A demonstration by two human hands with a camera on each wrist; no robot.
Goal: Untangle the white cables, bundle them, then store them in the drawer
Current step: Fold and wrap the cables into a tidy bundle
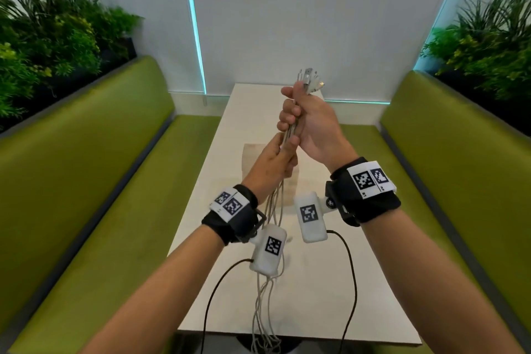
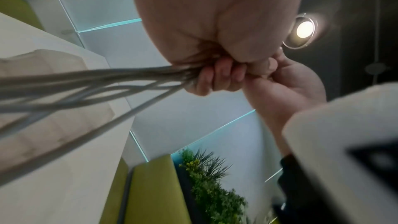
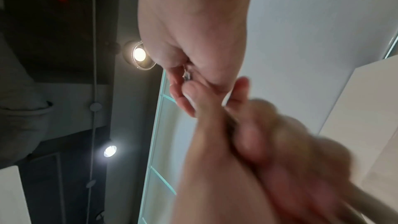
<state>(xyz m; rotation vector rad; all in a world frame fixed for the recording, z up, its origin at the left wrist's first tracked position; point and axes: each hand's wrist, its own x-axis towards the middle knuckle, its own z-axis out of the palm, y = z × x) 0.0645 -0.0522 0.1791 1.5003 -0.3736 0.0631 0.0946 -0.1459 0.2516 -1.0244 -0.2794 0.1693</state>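
While gripping white cables [image 1: 290,135] upright above desk [image 1: 330,282] centre | right hand [image 1: 309,121] fisting plug ends, left hand [image 1: 271,164] clasping strands below | bundling; likely needing coiling next, tails dangling past near edge.

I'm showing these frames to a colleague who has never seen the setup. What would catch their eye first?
Probably the two hands raised above the white table: the right hand grips the white cables just below their plugs, the left hand grips them lower, and the loose ends trail past the table's near edge. Green benches flank the table.
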